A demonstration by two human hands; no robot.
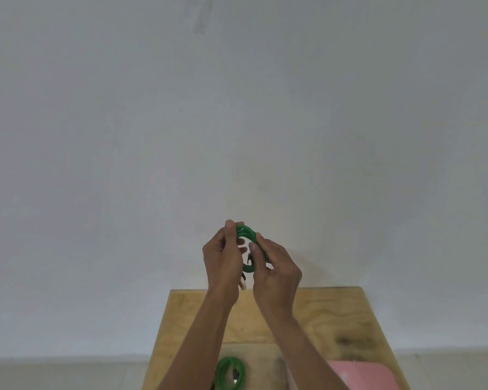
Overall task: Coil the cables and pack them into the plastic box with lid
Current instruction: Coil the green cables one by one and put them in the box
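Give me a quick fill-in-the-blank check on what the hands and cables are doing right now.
1. Both hands, the left hand and the right hand, hold a coiled cable whose colour is ____.
2. That coil is held up in front of the ____, above the wooden table.
3. A second green coil lies at the bottom edge of the view, to the left of a ____ lid.

Missing words: green; wall; pink
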